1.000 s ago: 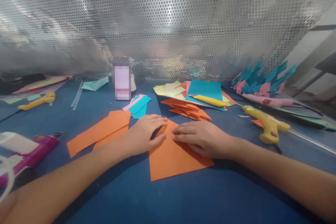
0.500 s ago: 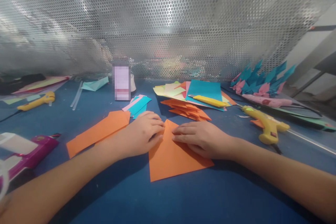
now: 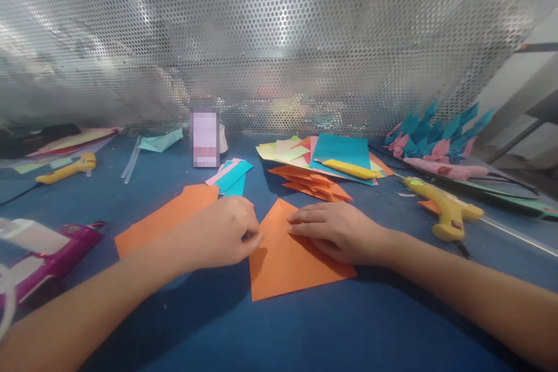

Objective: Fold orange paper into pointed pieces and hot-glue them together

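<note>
On blue tabletop (image 3: 288, 331), 1 orange sheet (image 3: 285, 270) overlaid by flat right hand (image 3: 337, 232), left hand (image 3: 229, 229) curled at its edge, grip unclear

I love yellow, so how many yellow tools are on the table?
3: a corded tool at the left, a cutter on the blue paper, and a glue gun at the right. More may be hidden.

matt orange folded paper sheet (image 3: 283, 276), smooth matt blue tabletop (image 3: 283, 337), shiny perforated silver metal panel (image 3: 279, 23), smooth pistol-shaped yellow plastic glue gun (image 3: 449, 215), glossy magenta plastic tool (image 3: 77, 244), matt blue paper sheet (image 3: 342, 148), clear plastic-looking sticks (image 3: 132, 160) with slight sheen
</note>
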Available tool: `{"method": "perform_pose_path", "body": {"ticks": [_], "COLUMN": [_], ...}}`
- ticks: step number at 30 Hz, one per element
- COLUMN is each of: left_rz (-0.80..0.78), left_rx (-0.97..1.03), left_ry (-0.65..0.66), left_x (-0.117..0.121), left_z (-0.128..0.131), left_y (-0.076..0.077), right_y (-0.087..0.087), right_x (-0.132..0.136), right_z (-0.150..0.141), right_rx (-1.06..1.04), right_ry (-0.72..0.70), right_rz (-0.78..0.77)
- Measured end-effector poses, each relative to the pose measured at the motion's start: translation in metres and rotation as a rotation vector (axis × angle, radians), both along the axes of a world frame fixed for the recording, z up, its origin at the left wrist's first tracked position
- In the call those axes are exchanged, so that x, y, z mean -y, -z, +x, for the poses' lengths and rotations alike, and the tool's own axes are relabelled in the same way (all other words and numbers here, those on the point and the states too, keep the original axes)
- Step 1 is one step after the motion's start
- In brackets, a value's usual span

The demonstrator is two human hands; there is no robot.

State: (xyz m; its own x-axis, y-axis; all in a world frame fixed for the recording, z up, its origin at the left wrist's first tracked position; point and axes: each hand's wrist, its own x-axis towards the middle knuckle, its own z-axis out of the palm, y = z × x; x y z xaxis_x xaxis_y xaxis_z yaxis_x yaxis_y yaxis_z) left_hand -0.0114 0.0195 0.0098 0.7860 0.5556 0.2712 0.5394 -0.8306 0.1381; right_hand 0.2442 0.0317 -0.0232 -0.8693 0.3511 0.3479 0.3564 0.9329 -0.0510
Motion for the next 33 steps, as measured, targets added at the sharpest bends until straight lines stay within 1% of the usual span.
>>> {"method": "perform_pose_path", "body": {"ticks": [2, 4, 6, 10, 13, 18, 20, 24, 28, 31, 33], "left_rz": [0.042, 0.071, 0.051, -0.021, -0.031, -0.002, -0.007, -0.013, -0.002, 0.002, 0.001], "left_rx": [-0.029, -0.005, 0.024, 0.097, 0.147, 0.178, 0.177, 0.169, 0.156, 0.154, 0.155], "left_ry": [-0.048, -0.045, -0.041, -0.010, 0.010, 0.023, 0.043, 0.057, 0.057, 0.062, 0.060], "left_x": [-0.004, -0.006, -0.007, -0.006, -0.005, -0.006, -0.006, -0.007, -0.007, -0.007, -0.007], "left_z": [0.005, 0.012, 0.018, 0.022, 0.021, 0.019, 0.020, 0.022, 0.023, 0.023, 0.024], "left_y": [0.007, 0.014, 0.019, 0.023, 0.023, 0.027, 0.028, 0.030, 0.030, 0.031, 0.032], "right_y": [0.002, 0.004, 0.005, 0.007, 0.008, 0.005, 0.003, 0.002, 0.002, 0.004, 0.006], "right_x": [-0.001, -0.003, -0.005, -0.009, -0.008, -0.003, -0.001, -0.003, -0.005, -0.006, -0.006], "right_z": [-0.001, -0.002, -0.002, -0.001, -0.001, -0.006, -0.009, -0.009, -0.007, -0.006, -0.005], "right_rx": [-0.034, -0.077, -0.114, -0.183, -0.239, -0.348, -0.361, -0.345, -0.342, -0.365, -0.365], "right_ry": [0.049, 0.123, 0.187, 0.245, 0.301, 0.360, 0.422, 0.523, 0.550, 0.521, 0.491], "right_rz": [-0.012, -0.004, 0.015, 0.008, -0.062, -0.268, -0.300, -0.300, -0.288, -0.271, -0.220]}}
